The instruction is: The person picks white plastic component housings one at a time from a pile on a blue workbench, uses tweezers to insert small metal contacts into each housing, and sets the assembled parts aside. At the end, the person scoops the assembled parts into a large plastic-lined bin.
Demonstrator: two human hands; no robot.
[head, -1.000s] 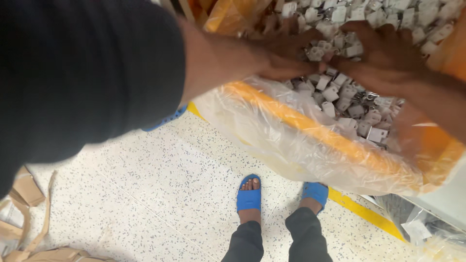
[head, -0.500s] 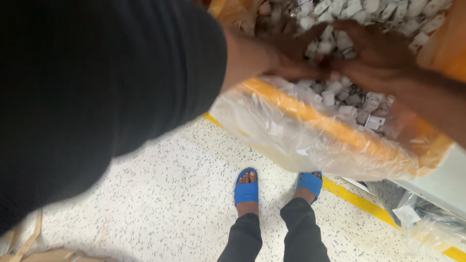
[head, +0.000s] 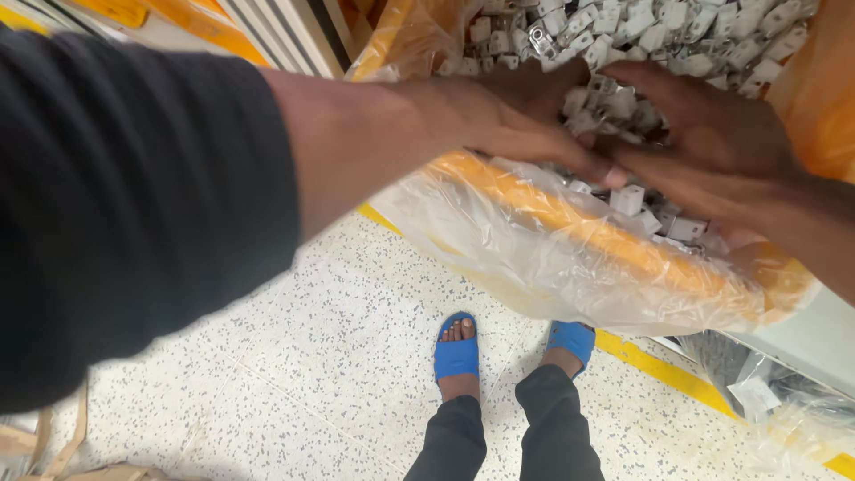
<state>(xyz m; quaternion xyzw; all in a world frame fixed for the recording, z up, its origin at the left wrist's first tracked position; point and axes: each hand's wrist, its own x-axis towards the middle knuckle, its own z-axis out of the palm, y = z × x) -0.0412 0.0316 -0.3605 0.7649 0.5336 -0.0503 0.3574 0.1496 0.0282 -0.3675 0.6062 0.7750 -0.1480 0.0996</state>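
**Both hands deep in a bin of small white parts**

The left hand [head: 525, 120] and the right hand [head: 712, 142] meet over a heap of small white plastic parts [head: 623, 36] in an orange bin [head: 579, 223] lined with a clear plastic bag [head: 499, 240]. The heap lies directly under and beyond the fingertips, spreading toward the top of the view. Both hands lie palm-down with fingers loosely curled into the pile, fingertips nearly touching each other; they look to be scooping or gathering parts, but whether either has closed on a handful cannot be told, since the palms are hidden. Neither hand is clearly nearer the parts; both are in contact with them.

The bin's near rim runs slantwise from upper left to lower right, and the forearms cross it from either side. The parts are far too many to count, dozens at least. One bin and one liner bag show.

Below, two feet in blue sandals [head: 457, 352] stand on a speckled floor [head: 294, 374] crossed by a yellow line [head: 668, 374].
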